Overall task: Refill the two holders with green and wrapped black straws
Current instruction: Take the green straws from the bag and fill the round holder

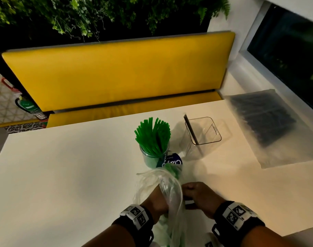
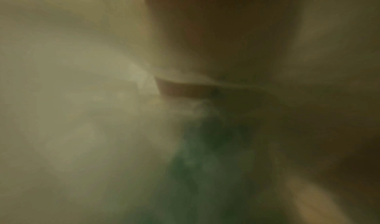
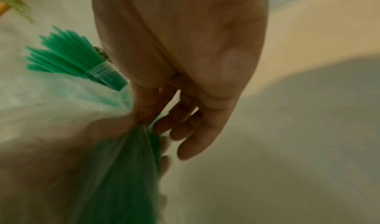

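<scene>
The jar [image 1: 153,154], the landmark here, stands mid-table [image 1: 63,175] packed with upright green straws [image 1: 153,132], so the green half of the refill looks largely done. Just right of the jar stands the clear square holder [image 1: 203,131], which has only one black straw [image 1: 192,130] leaning in its left corner; that half has barely begun. Farther right of the jar, at the table's edge, lies the flat pack [image 1: 269,125] of wrapped black straws, untouched by either hand.

Directly in front of the jar, nearest the person, both hands work a clear bag [image 1: 162,186] with green straws left inside. The left hand [image 1: 157,198] is under the plastic and seems to grip the bag's neck; its fingers are hidden in the head view and its wrist view is a blur, so their state cannot be told. The right hand [image 1: 198,195], in front and slightly right of the jar, pinches the gathered plastic between thumb and forefinger, as the right wrist view shows, with the other fingers [image 3: 191,139] loosely curled just off the bag.

My judgement: the bag is being closed or set aside. What remains is to open the pack and fill the holder.
</scene>
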Demonstrator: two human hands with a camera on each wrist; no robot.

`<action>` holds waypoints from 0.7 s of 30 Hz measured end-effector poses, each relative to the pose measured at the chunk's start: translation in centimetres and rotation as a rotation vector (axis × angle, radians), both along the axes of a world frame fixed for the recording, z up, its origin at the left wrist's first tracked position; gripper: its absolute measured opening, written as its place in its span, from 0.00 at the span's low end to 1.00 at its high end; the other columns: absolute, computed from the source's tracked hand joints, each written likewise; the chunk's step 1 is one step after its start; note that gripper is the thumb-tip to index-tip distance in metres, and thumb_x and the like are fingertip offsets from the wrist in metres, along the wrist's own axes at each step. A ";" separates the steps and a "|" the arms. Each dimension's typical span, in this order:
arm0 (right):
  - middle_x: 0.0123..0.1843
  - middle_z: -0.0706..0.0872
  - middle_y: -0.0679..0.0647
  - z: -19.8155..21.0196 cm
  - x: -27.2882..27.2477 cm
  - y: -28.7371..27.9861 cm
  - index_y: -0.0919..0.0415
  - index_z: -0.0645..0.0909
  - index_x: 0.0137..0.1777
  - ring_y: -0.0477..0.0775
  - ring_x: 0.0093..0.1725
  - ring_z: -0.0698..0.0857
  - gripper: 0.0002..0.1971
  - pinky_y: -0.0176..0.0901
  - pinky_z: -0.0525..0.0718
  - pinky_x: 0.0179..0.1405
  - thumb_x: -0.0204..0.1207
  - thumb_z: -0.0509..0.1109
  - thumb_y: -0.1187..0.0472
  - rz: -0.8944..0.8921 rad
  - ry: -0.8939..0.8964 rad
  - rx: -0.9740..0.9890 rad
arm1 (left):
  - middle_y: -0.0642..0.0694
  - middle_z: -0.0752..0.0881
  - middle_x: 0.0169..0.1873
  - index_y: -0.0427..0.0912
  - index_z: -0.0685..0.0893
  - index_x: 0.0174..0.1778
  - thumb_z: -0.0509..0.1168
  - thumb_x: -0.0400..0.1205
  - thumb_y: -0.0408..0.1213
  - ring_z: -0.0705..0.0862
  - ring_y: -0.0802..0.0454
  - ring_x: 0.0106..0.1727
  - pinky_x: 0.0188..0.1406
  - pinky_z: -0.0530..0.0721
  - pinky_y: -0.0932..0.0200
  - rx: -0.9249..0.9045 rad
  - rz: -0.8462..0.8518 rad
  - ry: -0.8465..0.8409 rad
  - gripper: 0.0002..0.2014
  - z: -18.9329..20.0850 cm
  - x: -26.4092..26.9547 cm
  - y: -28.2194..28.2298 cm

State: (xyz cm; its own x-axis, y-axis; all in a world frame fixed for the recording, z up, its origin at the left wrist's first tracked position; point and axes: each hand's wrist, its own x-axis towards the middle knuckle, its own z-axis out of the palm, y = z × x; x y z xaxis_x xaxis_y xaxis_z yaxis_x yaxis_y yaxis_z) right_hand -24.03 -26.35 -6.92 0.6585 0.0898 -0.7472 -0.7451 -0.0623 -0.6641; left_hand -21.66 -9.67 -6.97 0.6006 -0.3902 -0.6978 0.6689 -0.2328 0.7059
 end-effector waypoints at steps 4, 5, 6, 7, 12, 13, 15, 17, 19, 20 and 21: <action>0.47 0.90 0.59 0.2 0.4 -1.0 0.63 0.89 0.48 0.57 0.51 0.87 0.03 0.51 0.91 0.46 0.76 0.74 0.66 -0.024 -0.016 -0.115 | 0.40 0.89 0.32 0.38 0.90 0.33 0.60 0.86 0.23 0.85 0.46 0.39 0.36 0.85 0.64 -0.164 0.122 0.123 0.19 -0.2 0.0 1.2; 0.47 0.90 0.60 0.3 0.4 -1.0 0.63 0.88 0.49 0.57 0.49 0.88 0.04 0.52 0.91 0.46 0.76 0.73 0.67 -0.015 -0.024 -0.078 | 0.36 0.89 0.34 0.34 0.91 0.34 0.69 0.81 0.23 0.88 0.47 0.35 0.33 0.87 0.61 -0.243 0.103 0.176 0.10 0.3 0.0 1.2; 0.47 0.90 0.61 0.3 0.5 -0.8 0.64 0.88 0.51 0.57 0.47 0.89 0.06 0.52 0.91 0.46 0.77 0.72 0.68 0.005 -0.031 -0.047 | 0.34 0.89 0.34 0.31 0.91 0.35 0.77 0.72 0.24 0.90 0.46 0.33 0.31 0.88 0.59 -0.332 0.106 0.209 0.02 0.8 0.0 1.1; 0.47 0.91 0.62 0.3 0.5 -0.4 0.65 0.87 0.53 0.57 0.45 0.89 0.07 0.52 0.91 0.44 0.77 0.72 0.68 0.029 -0.033 -0.038 | 0.32 0.88 0.36 0.27 0.89 0.37 0.82 0.67 0.24 0.90 0.43 0.36 0.33 0.88 0.57 -0.402 0.104 0.213 0.08 1.3 0.0 0.9; 0.41 0.87 0.61 0.2 1.2 0.5 0.66 0.85 0.49 0.57 0.40 0.86 0.04 0.51 0.89 0.38 0.76 0.74 0.66 0.059 -0.044 -0.153 | 0.33 0.79 0.49 0.30 0.80 0.54 0.74 0.80 0.34 0.82 0.38 0.53 0.47 0.85 0.53 -0.193 0.143 0.145 0.13 -1.1 0.6 0.6; 0.41 0.88 0.59 0.3 1.2 0.1 0.65 0.85 0.48 0.56 0.40 0.86 0.03 0.49 0.89 0.37 0.76 0.74 0.66 0.061 -0.053 -0.155 | 0.37 0.84 0.44 0.32 0.82 0.48 0.69 0.82 0.29 0.86 0.42 0.47 0.41 0.86 0.58 -0.108 0.177 0.121 0.04 -0.2 0.8 1.1; 0.44 0.90 0.58 0.4 1.1 -0.9 0.62 0.87 0.48 0.55 0.40 0.86 0.02 0.49 0.88 0.40 0.77 0.74 0.66 0.063 -0.049 -0.138 | 0.40 0.89 0.37 0.37 0.88 0.39 0.63 0.82 0.24 0.90 0.44 0.40 0.36 0.87 0.60 -0.069 0.167 0.086 0.11 0.0 0.9 2.0; 0.51 0.88 0.58 0.5 1.0 -1.5 0.60 0.85 0.54 0.55 0.43 0.85 0.08 0.51 0.86 0.43 0.77 0.71 0.68 0.025 -0.084 -0.234 | 0.41 0.90 0.41 0.41 0.88 0.45 0.61 0.84 0.23 0.89 0.40 0.41 0.37 0.85 0.50 0.051 0.061 -0.031 0.13 0.6 1.2 2.3; 0.65 0.80 0.51 0.4 1.0 -1.7 0.53 0.77 0.70 0.52 0.54 0.82 0.22 0.45 0.83 0.49 0.77 0.69 0.70 -0.005 -0.248 -0.371 | 0.38 0.89 0.48 0.39 0.86 0.56 0.60 0.84 0.25 0.88 0.39 0.46 0.44 0.86 0.47 0.237 -0.082 -0.198 0.12 1.1 1.5 2.0; 0.69 0.76 0.44 0.7 0.9 -1.5 0.48 0.70 0.76 0.49 0.60 0.80 0.30 0.43 0.81 0.54 0.77 0.71 0.69 0.009 -0.349 -0.340 | 0.35 0.88 0.55 0.35 0.84 0.62 0.59 0.84 0.25 0.87 0.37 0.54 0.53 0.87 0.45 0.299 -0.186 -0.271 0.14 1.8 1.7 1.8; 0.71 0.75 0.38 1.0 1.0 -1.3 0.44 0.68 0.79 0.46 0.64 0.79 0.33 0.43 0.81 0.59 0.77 0.73 0.67 0.044 -0.418 -0.272 | 0.33 0.86 0.61 0.32 0.82 0.66 0.59 0.84 0.25 0.85 0.35 0.61 0.61 0.84 0.45 0.329 -0.278 -0.321 0.15 2.1 1.8 1.5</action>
